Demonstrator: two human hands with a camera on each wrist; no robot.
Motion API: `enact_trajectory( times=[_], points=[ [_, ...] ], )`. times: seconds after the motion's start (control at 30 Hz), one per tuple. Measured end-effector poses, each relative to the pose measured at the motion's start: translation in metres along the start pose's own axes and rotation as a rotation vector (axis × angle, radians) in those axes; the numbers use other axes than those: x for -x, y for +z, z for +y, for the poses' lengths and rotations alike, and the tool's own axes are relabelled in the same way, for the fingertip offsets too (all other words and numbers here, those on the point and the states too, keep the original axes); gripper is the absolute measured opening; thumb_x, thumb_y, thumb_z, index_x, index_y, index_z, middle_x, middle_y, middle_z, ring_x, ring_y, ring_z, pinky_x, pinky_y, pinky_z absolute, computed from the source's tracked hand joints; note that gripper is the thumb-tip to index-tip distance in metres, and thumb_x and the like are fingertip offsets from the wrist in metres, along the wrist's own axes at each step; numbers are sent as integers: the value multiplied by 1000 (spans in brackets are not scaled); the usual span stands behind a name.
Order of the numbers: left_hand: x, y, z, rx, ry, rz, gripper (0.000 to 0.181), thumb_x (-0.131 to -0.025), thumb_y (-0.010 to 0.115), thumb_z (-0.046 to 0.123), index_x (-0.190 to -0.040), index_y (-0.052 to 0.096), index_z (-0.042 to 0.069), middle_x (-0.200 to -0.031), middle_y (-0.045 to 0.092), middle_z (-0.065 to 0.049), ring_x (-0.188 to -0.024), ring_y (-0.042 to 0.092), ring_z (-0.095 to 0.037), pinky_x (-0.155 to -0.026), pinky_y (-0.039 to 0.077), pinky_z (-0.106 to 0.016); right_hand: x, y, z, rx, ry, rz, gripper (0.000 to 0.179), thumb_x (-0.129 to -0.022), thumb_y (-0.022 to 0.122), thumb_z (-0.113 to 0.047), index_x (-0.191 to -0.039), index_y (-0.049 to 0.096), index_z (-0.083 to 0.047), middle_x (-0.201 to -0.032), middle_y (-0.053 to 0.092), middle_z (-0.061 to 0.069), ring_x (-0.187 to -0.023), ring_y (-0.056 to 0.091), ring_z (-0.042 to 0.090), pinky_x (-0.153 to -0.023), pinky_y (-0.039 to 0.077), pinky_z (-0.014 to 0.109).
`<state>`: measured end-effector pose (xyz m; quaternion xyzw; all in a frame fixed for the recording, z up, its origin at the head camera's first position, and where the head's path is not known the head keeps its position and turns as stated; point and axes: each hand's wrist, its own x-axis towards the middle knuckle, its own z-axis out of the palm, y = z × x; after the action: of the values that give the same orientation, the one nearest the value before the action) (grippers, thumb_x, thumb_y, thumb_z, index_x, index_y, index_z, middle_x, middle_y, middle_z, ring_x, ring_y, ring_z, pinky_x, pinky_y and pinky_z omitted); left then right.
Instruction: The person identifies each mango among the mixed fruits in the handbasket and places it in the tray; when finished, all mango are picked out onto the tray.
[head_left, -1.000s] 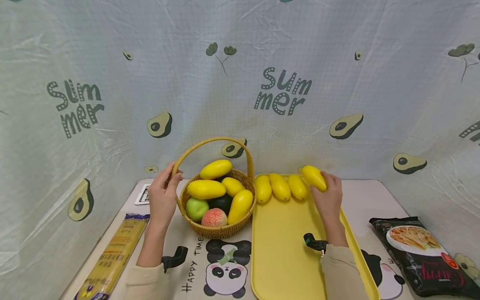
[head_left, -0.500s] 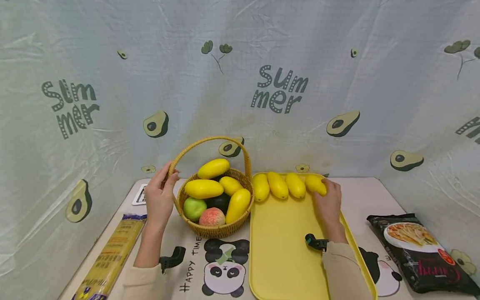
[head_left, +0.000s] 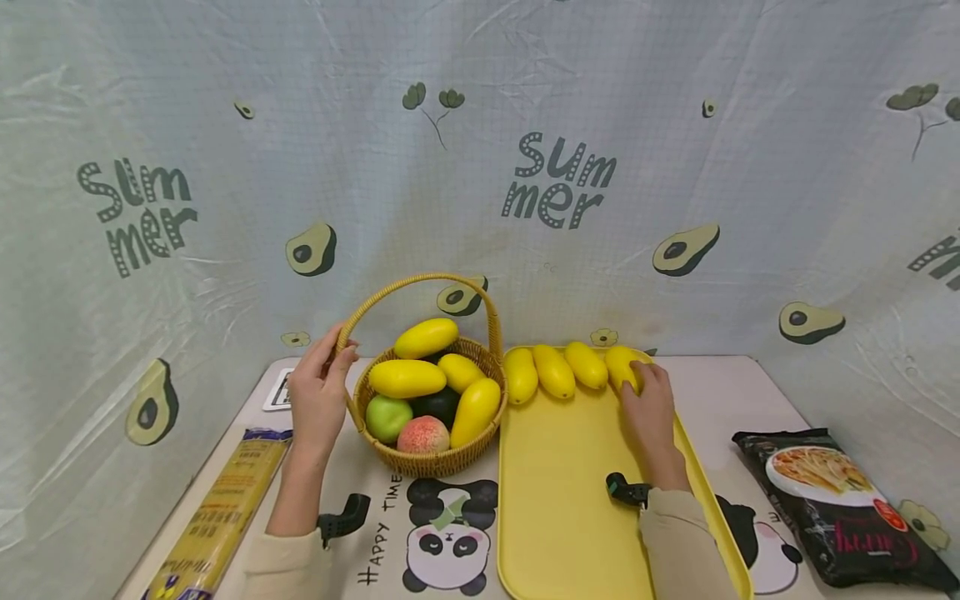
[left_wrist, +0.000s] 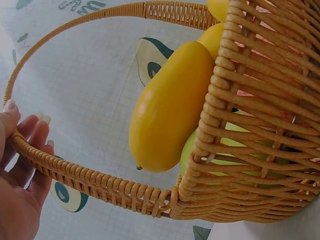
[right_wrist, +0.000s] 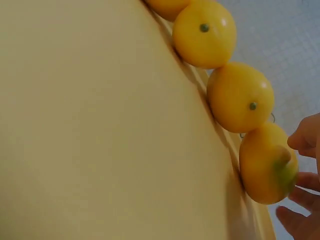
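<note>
My left hand (head_left: 317,396) grips the left side of the arched handle (head_left: 420,280) of a wicker basket (head_left: 442,463). In the left wrist view the thumb and fingers bend round that handle (left_wrist: 95,178). The basket holds several yellow mangoes (head_left: 407,378), a green apple (head_left: 388,418), a peach (head_left: 423,435) and a dark, partly covered fruit (head_left: 437,407). At the right end of a mango row, my right hand (head_left: 651,412) holds the last mango (head_left: 620,365) by its near right end. In the right wrist view, thumb and fingers lie round this mango's (right_wrist: 262,165) outer side.
Three more mangoes (head_left: 554,372) line the far edge of the yellow tray (head_left: 573,492). A noodle packet (head_left: 221,517) lies on the left, a black food bag (head_left: 847,508) on the right. A white card (head_left: 278,392) sits behind my left hand. A patterned curtain (head_left: 450,192) closes off the back.
My right hand has lowered the mango into the tray at the row's right end and nudged it left. The neighbouring mango has shifted and turned slightly. My left hand stays on the handle.
</note>
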<state>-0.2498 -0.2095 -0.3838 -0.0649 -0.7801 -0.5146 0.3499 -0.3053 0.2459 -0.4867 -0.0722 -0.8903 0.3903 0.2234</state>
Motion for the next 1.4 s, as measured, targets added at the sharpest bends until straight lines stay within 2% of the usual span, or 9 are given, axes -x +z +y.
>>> enact_trajectory(
  times=[0.27,0.57,0.9,1.17,1.27,1.4],
  points=[
    [0,0,0,1,-5,-3,38,-101,57,22,-139,60,16,-112,67,-6,-93,59,6,-86,47,-5,2,1,-19,-37,-90,22,41,-97,59,-13,-136,56,-2,-147,43,22,-137,39,41,-115,33,58],
    [2,-2,2,-1,-9,4,38,-101,57,22,-138,60,16,-111,67,-6,-93,59,6,-86,47,-5,10,7,-58,-130,-207,-76,43,-95,63,-15,-137,57,-9,-144,49,17,-136,43,38,-114,34,58],
    [0,-1,2,3,7,-2,37,-101,57,20,-138,60,16,-111,67,-9,-92,59,6,-85,47,-5,31,34,-98,-172,-373,-185,45,-92,70,-18,-136,59,-13,-139,55,11,-132,50,32,-112,41,54],
    [-1,-2,2,-1,14,8,36,-101,58,22,-137,61,15,-108,68,-7,-91,58,5,-82,46,-7,55,63,-128,-149,-497,-298,48,-90,72,-19,-136,59,-11,-139,57,9,-129,54,29,-107,46,51],
    [-1,-2,2,2,8,5,37,-101,58,22,-137,61,15,-109,68,-6,-91,58,4,-82,46,-7,62,71,-137,-152,-513,-333,49,-90,72,-20,-136,59,-11,-141,55,11,-132,51,30,-110,44,51],
    [-1,-1,2,7,5,1,37,-101,57,22,-137,61,16,-109,67,-6,-92,59,3,-84,47,-6,67,79,-142,-92,-492,-370,51,-91,70,-27,-139,57,-14,-145,51,11,-137,46,31,-114,41,49]
  ],
)
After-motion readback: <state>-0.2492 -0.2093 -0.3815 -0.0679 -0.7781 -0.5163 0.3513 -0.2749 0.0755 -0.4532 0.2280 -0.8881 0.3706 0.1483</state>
